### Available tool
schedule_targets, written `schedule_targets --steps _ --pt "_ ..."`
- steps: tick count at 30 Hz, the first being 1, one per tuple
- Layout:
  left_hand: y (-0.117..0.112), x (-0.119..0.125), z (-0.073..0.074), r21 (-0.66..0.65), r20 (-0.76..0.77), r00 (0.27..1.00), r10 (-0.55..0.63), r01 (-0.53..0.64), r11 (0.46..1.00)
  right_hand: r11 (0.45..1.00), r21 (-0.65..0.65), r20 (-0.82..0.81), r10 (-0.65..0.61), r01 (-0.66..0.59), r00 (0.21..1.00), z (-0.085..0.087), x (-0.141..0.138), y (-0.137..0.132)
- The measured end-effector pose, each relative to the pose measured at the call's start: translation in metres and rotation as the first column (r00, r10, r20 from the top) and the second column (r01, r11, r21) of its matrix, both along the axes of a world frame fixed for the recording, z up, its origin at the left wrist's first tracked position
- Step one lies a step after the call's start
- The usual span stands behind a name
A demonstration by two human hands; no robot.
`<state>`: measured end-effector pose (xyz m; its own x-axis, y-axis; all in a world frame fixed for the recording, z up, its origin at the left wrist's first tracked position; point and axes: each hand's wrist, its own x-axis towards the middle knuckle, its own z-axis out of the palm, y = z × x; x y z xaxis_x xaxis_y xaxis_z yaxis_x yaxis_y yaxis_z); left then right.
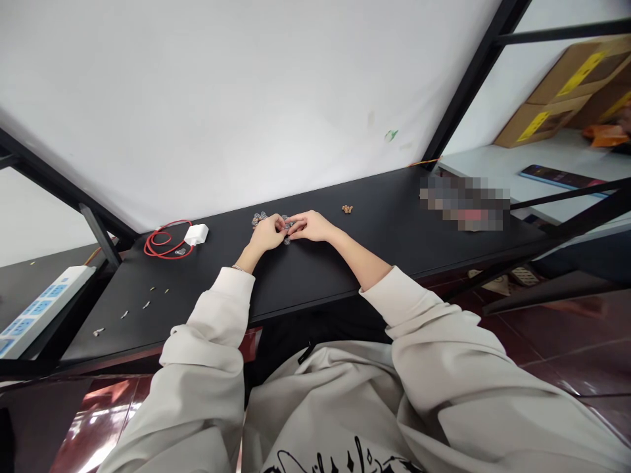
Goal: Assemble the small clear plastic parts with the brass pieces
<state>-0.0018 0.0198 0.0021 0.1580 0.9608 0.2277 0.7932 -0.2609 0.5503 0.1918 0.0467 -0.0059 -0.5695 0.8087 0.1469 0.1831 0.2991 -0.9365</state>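
My left hand (267, 234) and my right hand (310, 226) rest together on the black table (315, 269), near its far edge by the white wall. Both have their fingers curled and pinched around a small cluster of shiny grey metal pieces (286, 225). Some of the same pieces (259, 217) lie loose just left of my left hand. The pieces between my fingers are too small to name. A tiny brown cluster (347, 209) lies on the table right of my right hand.
A white charger (196, 234) with a coiled red cable (162, 244) lies at the left. Several small screws (146, 305) are scattered near the front left. A white power strip (37, 309) sits on the neighbouring table. Cardboard boxes (566, 92) and a phone (562, 177) are at the right.
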Motion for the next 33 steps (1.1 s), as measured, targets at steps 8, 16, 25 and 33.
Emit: schedule_targets --steps 8,16,25,33 --pt "0.0 0.0 0.001 -0.024 0.014 1.0 0.012 -0.012 1.0 1.0 0.026 0.009 0.001 -0.001 1.0 -0.003 -0.001 0.001" --pt "-0.002 0.001 0.003 -0.02 0.007 1.0 0.006 -0.006 1.0 0.999 0.049 0.043 -0.024 0.021 0.999 0.0 -0.003 -0.003" --pt "-0.006 0.006 0.009 -0.069 -0.021 1.0 0.013 -0.015 0.998 0.671 0.295 0.039 -0.72 0.68 0.693 0.017 0.037 0.019" --pt "-0.005 0.005 0.006 0.013 -0.009 0.999 0.053 -0.053 0.999 0.375 0.091 0.279 -0.899 0.923 0.338 0.008 0.1 0.039"
